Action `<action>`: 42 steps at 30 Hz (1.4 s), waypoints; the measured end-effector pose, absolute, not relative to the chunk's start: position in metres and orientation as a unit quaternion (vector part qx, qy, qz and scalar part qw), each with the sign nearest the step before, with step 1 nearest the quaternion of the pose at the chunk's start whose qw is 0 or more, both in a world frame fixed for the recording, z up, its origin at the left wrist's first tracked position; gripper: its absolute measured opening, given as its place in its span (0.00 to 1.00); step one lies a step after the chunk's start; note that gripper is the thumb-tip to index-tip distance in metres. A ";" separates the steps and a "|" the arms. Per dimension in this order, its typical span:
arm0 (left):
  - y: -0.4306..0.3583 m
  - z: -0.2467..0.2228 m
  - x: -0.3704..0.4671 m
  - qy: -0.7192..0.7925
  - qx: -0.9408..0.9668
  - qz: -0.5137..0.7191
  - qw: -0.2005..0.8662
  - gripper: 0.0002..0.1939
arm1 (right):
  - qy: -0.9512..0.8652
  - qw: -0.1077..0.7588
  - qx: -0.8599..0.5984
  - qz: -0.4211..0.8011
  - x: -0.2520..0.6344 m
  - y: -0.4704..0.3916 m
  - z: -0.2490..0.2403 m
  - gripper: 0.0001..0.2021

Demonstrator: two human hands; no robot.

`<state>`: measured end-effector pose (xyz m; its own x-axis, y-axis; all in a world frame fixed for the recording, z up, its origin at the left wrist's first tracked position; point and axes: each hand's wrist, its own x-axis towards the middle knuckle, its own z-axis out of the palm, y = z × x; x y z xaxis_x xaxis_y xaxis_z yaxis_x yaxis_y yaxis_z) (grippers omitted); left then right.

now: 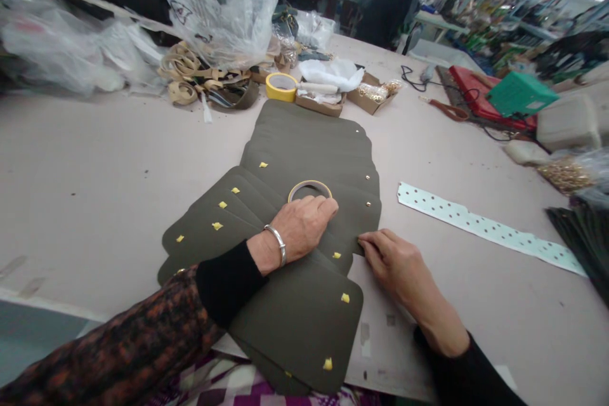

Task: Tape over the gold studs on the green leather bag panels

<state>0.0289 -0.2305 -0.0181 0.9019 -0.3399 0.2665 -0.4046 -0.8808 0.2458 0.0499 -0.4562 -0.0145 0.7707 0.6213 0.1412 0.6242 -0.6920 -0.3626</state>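
Note:
Overlapping dark olive panels [299, 323] with rounded corners lie fanned out on the table, several with small yellow tape bits [345, 298]. My left hand [299, 228], with a silver bangle at the wrist, rests over the panels with fingers curled round the near side of a yellow tape roll [310, 184]. At the right edge of the stack, my right hand [397, 266] pinches the corner of a panel between thumb and fingers. Small metal studs [368, 204] show along the right side of the upper panels.
A pale dotted strip [485, 228] lies to the right. At the back are another yellow tape roll [281, 87], boxes of small parts [373, 94], straps [190, 73] and plastic bags [223, 0]. A green box [521, 95] sits on a red case. A person [390, 0] is beyond the table.

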 end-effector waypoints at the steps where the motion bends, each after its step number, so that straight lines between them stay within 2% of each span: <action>1: -0.231 -0.018 0.028 -0.195 0.962 0.108 0.155 0.10 | -0.320 0.188 -0.929 -0.003 0.051 -0.453 -0.015 0.09; 5: -0.231 -0.015 0.024 -0.228 0.944 0.137 0.193 0.11 | -0.222 0.180 -0.957 0.046 0.056 -0.443 -0.013 0.09; 10: -0.234 -0.004 0.011 -0.254 0.901 0.164 0.311 0.10 | -0.230 0.240 -0.933 0.139 0.054 -0.446 0.000 0.11; 12: -0.236 0.000 0.004 -0.262 0.893 0.157 0.332 0.14 | -0.237 0.297 -0.919 0.109 0.048 -0.448 0.005 0.11; 16: -0.240 0.003 -0.003 -0.256 0.902 0.148 0.315 0.24 | -0.283 0.394 -0.874 -0.034 0.033 -0.444 0.012 0.10; 24: -0.248 0.002 -0.009 -0.261 0.908 0.154 0.290 0.22 | -0.422 0.353 -0.824 -0.133 0.025 -0.432 0.011 0.09; 29: -0.250 0.008 -0.010 -0.254 0.919 0.108 0.282 0.09 | -0.406 0.300 -0.840 -0.200 0.024 -0.434 0.004 0.07; 32: -0.251 0.011 -0.007 -0.252 0.920 0.110 0.279 0.07 | -0.376 0.310 -0.849 -0.203 0.021 -0.434 0.003 0.07; 35: -0.253 0.012 0.000 -0.250 0.925 0.132 0.255 0.08 | -0.300 0.379 -0.863 -0.145 0.020 -0.431 0.006 0.05; 38: -0.258 0.012 0.006 -0.257 0.921 0.168 0.238 0.10 | -0.176 0.503 -0.846 -0.019 0.024 -0.428 0.008 0.05; 42: -0.262 0.004 0.009 -0.259 0.905 0.215 0.258 0.11 | -0.039 0.598 -0.798 0.062 0.047 -0.433 -0.002 0.10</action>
